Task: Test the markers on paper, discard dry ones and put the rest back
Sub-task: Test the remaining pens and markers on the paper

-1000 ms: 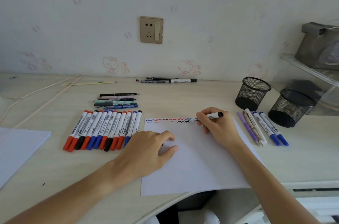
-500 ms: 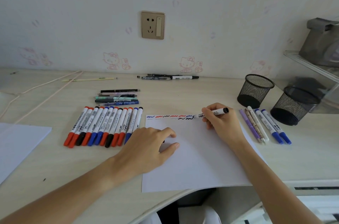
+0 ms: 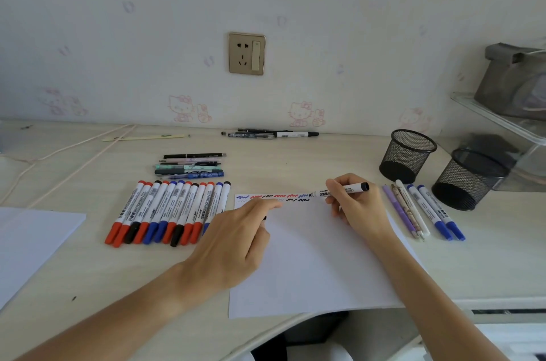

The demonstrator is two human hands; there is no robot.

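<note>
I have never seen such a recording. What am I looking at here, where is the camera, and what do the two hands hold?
There is no machine: a person wears one camera on the head, looking down at a desk. The right hand holds a black marker, its tip at the top of a white paper sheet beside coloured scribbles. The left hand rests on the sheet; a small dark thing under its fingers may be the cap. A row of markers lies left, two mesh cups stand right.
</note>
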